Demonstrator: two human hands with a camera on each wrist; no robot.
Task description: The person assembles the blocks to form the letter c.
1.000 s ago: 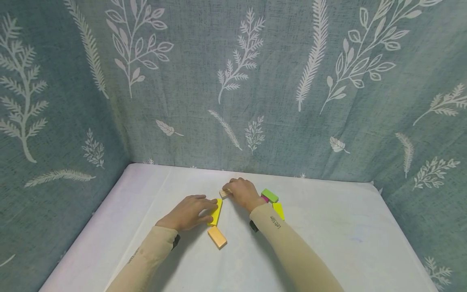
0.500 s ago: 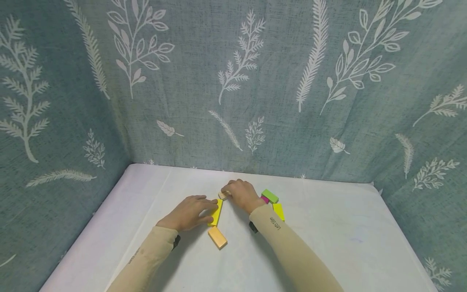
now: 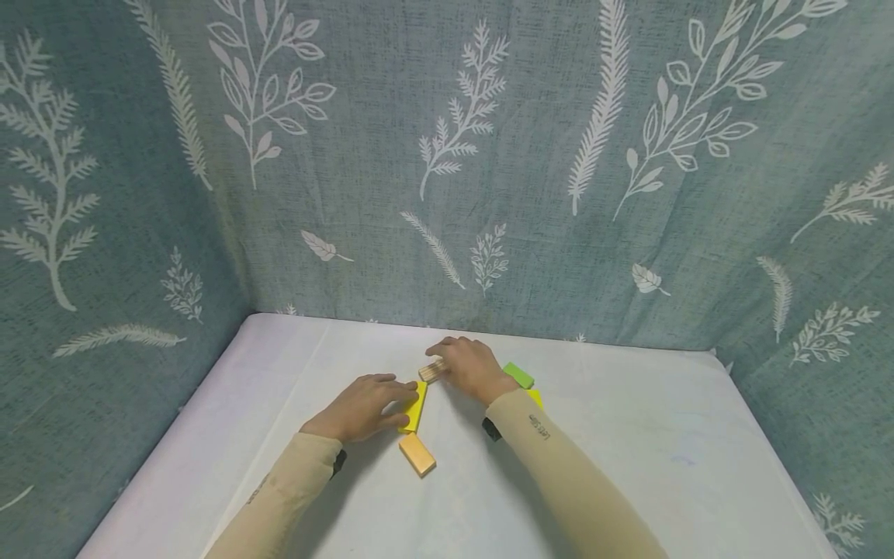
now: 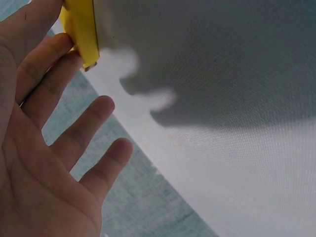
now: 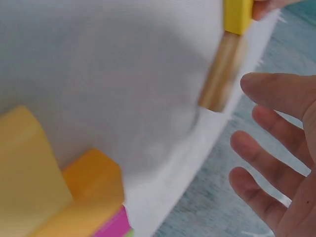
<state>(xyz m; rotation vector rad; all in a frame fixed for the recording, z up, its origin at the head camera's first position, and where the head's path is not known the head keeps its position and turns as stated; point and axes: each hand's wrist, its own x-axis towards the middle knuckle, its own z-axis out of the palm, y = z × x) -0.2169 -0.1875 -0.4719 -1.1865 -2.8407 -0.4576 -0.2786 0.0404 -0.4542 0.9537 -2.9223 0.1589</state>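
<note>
In the head view, my left hand (image 3: pixel 363 407) pinches a long yellow block (image 3: pixel 417 407) lying on the white table. The left wrist view shows the thumb and two fingertips at this yellow block (image 4: pixel 81 29), with the other fingers spread. A striped wooden block (image 3: pixel 431 370) lies at the yellow block's far end, angled to the right. Seen from the right wrist, the wooden block (image 5: pixel 220 74) meets the yellow block (image 5: pixel 237 15) end to end. My right hand (image 3: pixel 471 369) is right beside the wooden block, its fingers loosely bent and its thumb apart from the wood.
An orange block (image 3: pixel 417 454) lies at the yellow block's near end. Right of my right hand are a green block (image 3: pixel 519 376) and another yellow block (image 3: pixel 535 397), partly behind the sleeve. A magenta block (image 5: pixel 112 224) shows in the right wrist view. Patterned cloth (image 3: pixel 447 155) rises behind the table.
My right hand has let go of the wooden block and shifted slightly right, now covering the magenta block in the head view. My left hand stays on the yellow block.
</note>
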